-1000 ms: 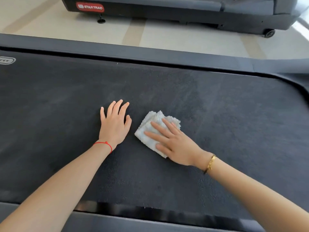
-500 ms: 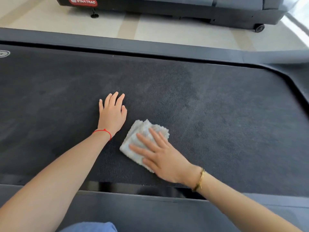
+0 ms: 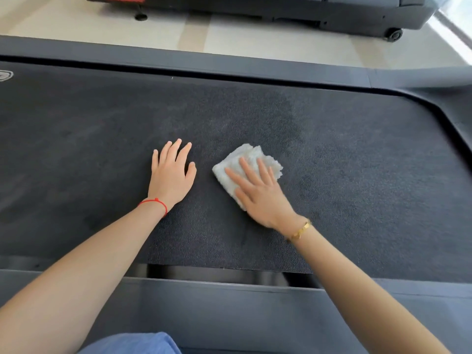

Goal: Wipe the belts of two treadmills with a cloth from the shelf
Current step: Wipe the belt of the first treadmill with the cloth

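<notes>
A dark textured treadmill belt (image 3: 344, 159) fills most of the view. A folded white cloth (image 3: 245, 157) lies on it near the middle. My right hand (image 3: 260, 192) presses flat on the cloth with straight fingers, covering its near half. My left hand (image 3: 171, 177) rests flat on the bare belt just left of the cloth, fingers spread, holding nothing. A second treadmill (image 3: 281, 8) stands across the floor at the top of the view, only its base showing.
Grey side rails run along the far edge (image 3: 204, 65) and the near edge (image 3: 229, 302) of the belt. Pale floor (image 3: 255, 39) separates the two treadmills. The belt's right end curves into a grey frame corner (image 3: 444, 103). A blue-clad knee (image 3: 132, 343) shows at the bottom.
My right hand has slid the cloth away from me and to the right across the belt, after pulling it closer half a second ago. My left hand stays planted on the belt.
</notes>
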A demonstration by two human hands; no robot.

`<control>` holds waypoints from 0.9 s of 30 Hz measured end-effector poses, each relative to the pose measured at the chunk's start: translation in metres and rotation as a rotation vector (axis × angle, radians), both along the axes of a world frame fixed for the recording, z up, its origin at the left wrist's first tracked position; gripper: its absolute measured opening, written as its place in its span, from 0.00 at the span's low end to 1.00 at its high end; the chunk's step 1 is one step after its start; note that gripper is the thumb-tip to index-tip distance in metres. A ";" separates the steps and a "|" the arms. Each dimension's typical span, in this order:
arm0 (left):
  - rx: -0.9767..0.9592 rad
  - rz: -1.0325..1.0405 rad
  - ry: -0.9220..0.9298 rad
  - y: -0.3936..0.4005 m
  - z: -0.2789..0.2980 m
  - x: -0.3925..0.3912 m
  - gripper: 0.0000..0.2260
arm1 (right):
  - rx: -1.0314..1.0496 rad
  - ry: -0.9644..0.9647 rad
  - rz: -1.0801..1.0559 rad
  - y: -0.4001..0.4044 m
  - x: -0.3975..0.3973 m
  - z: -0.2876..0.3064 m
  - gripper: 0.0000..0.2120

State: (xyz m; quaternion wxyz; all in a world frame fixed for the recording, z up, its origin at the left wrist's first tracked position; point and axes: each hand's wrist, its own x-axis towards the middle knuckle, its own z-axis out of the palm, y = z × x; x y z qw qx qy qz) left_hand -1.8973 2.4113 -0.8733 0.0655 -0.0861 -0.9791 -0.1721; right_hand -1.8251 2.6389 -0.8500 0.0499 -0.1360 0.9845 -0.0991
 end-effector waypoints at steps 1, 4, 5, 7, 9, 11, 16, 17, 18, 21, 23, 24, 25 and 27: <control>0.000 0.002 0.004 0.000 0.000 0.000 0.23 | -0.009 -0.005 0.086 -0.009 0.015 0.000 0.24; 0.003 0.002 0.012 0.001 0.000 0.001 0.23 | -0.031 0.008 0.300 -0.022 0.062 0.000 0.24; 0.004 0.000 0.012 0.001 0.000 0.001 0.23 | -0.037 0.007 0.332 -0.021 0.074 0.000 0.24; 0.002 -0.003 0.009 0.000 0.001 0.002 0.22 | -0.034 0.004 0.365 -0.013 0.087 -0.001 0.24; -0.003 -0.005 0.002 -0.001 0.002 0.002 0.23 | -0.041 0.021 0.371 -0.001 0.083 -0.001 0.24; -0.007 -0.006 -0.003 0.000 0.003 0.003 0.23 | 0.009 0.024 0.354 0.014 0.064 -0.003 0.24; -0.016 -0.003 -0.020 0.000 0.004 0.004 0.23 | -0.021 0.001 -0.114 0.063 -0.007 0.001 0.24; -0.016 -0.003 -0.019 0.001 0.004 0.003 0.23 | -0.066 -0.024 -0.180 0.065 -0.014 0.003 0.24; -0.017 -0.003 -0.015 0.001 0.003 0.003 0.23 | -0.076 -0.024 -0.201 0.062 -0.015 0.002 0.24; -0.015 0.004 0.000 0.000 0.002 0.003 0.22 | -0.083 -0.001 -0.120 0.038 0.003 -0.001 0.24; -0.018 0.007 0.007 0.000 0.001 0.003 0.22 | -0.095 0.027 -0.026 0.028 0.024 -0.004 0.24; -0.019 0.007 0.009 0.000 0.000 0.003 0.22 | -0.100 0.040 0.010 0.026 0.034 -0.005 0.24; -0.019 0.008 0.008 0.000 0.000 0.003 0.22 | -0.110 0.050 0.034 0.029 0.040 -0.007 0.24; -0.021 0.008 0.002 0.000 0.001 0.003 0.22 | -0.106 0.054 0.041 0.043 0.037 -0.007 0.25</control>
